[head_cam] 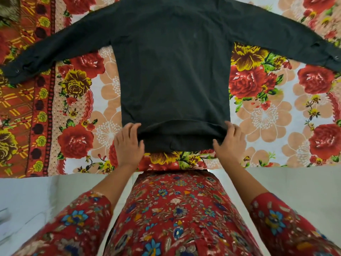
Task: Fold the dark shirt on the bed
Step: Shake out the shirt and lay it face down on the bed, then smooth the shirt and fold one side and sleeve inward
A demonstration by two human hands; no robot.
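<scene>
The shirt (pixel 171 71) lies flat on the bed (pixel 265 119), spread wide, reaching away from my grips. My left grip (pixel 128 143) and right grip (pixel 229 143) each pinch a corner of the hem (pixel 177 145), fingers curled. Soft, light, limp, I judge; corners give best hold.

Bed (pixel 267 115) covered by a floral sheet (pixel 103 100): red and yellow roses, peach blossoms on pale ground; red patterned border strip (pixel 22 100) along view left; dark shirt (pixel 173 71) lies spread on the sheet, both sleeves stretched out sideways; hem bunched close to the bed's near edge; dark blurred item (pixel 8 10) at top-left corner, unidentifiable.
</scene>
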